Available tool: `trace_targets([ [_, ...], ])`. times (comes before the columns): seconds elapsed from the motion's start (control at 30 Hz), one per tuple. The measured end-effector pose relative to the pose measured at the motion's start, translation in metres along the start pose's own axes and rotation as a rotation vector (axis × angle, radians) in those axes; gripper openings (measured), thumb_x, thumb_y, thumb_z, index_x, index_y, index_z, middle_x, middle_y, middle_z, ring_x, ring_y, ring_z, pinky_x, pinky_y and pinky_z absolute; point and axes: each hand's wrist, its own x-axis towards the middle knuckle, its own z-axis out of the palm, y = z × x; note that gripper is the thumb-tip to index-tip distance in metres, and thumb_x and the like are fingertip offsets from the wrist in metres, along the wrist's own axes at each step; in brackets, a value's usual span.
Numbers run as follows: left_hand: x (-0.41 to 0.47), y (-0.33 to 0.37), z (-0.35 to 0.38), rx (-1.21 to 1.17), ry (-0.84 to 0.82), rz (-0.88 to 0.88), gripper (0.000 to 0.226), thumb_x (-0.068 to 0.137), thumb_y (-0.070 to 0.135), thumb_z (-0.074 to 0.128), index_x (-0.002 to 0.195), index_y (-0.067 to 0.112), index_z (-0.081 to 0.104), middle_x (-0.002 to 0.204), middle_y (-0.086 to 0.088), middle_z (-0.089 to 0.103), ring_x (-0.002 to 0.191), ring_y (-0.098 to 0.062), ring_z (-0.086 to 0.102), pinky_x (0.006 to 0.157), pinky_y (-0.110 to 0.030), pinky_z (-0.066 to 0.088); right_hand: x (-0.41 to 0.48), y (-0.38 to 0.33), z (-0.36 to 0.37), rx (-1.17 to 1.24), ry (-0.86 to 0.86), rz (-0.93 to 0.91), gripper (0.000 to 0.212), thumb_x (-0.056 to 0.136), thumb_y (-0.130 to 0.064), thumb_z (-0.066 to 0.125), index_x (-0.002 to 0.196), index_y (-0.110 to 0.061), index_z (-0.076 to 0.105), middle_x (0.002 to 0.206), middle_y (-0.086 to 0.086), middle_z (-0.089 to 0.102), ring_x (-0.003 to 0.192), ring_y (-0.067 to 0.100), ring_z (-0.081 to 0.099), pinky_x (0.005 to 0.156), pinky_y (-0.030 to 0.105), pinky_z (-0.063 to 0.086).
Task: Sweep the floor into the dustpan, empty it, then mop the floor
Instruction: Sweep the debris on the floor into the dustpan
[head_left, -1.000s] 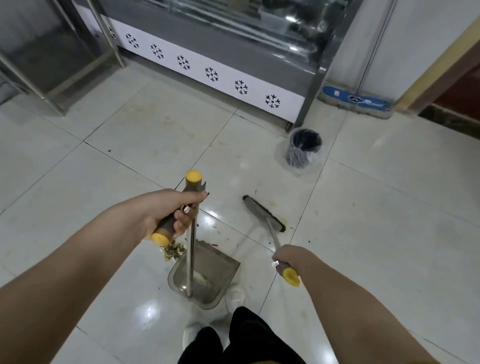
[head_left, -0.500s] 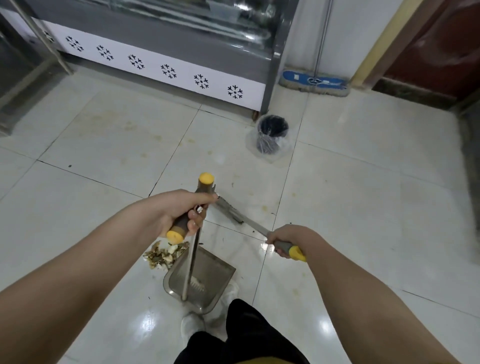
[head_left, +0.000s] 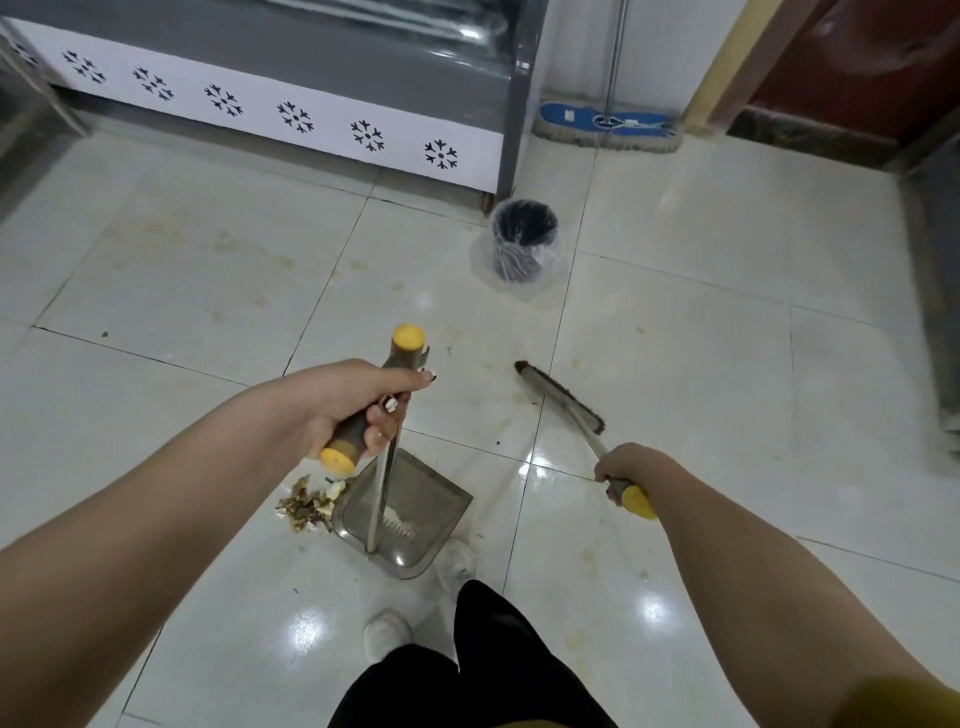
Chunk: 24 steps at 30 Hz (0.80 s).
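A person stands on a glossy white tiled floor (head_left: 675, 322), the left grip (head_left: 353, 410) curled tight round the grey, yellow-capped handle (head_left: 408, 340) of a long-stemmed dustpan (head_left: 431, 512), the right grip (head_left: 623, 467) closed round the yellow-tipped end of a short broom (head_left: 563, 399). The dustpan sits flat on the tiles just ahead of the person's white shoes (head_left: 385, 634), its metal stem rising upright to the left grip and its mouth facing away from the person. A pale toothed strip shows inside the translucent grey pan near its back wall; whether any scraps lie in it cannot be told. A small heap of brown and white debris (head_left: 309, 505) lies on the floor outside the pan, against its left wall. The broom's dark bristle head is down at the tiles ahead of the pan and to its right, clear of both the pan and the heap. Farther on, near the foot of a grey display cabinet (head_left: 291, 111) with a white snowflake-patterned base panel, stands a small round bin (head_left: 519, 267) lined with a clear plastic bag whose edge spills over the rim; its inside is dark and its contents cannot be made out. A flat mop (head_left: 608, 127) with a blue head rests on the floor against the far wall, its pole upright, well apart from the bin. Yellowish stains mark several tiles.
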Motion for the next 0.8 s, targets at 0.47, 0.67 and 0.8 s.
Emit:
trace_targets([
  [0.47,-0.028,-0.045,-0.005,0.108,-0.002,0.033,0.033,0.088,0.028,0.064,0.067,0.015,0.042,0.044,0.004,0.036,0.026,-0.003,0.032,0.031,-0.009,0.03,-0.053,-0.008,0.123,0.354,-0.387,0.082,0.013,0.09,-0.007,0.057,0.085,-0.007,0.045,0.043,0.007,0.053,0.029,0.014,0.047,0.039,0.015,0.045],
  [0.67,-0.052,-0.066,-0.019,0.069,-0.002,0.041,0.03,0.088,0.026,0.064,0.071,0.013,0.043,0.042,0.004,0.039,0.026,-0.003,0.032,0.03,-0.009,0.03,-0.07,0.01,0.13,0.4,-0.369,0.019,0.015,0.087,-0.013,0.062,0.091,-0.009,0.048,0.065,0.008,0.05,0.029,0.011,0.047,0.036,0.014,0.043],
  [0.8,-0.059,-0.075,-0.021,0.039,0.009,0.033,0.03,0.088,0.027,0.064,0.072,0.014,0.043,0.043,0.003,0.039,0.027,-0.002,0.033,0.03,-0.01,0.03,-0.065,0.009,0.11,0.381,-0.22,-0.053,0.015,0.087,-0.012,0.062,0.09,-0.006,0.049,0.065,0.011,0.052,0.029,0.013,0.048,0.038,0.016,0.044],
])
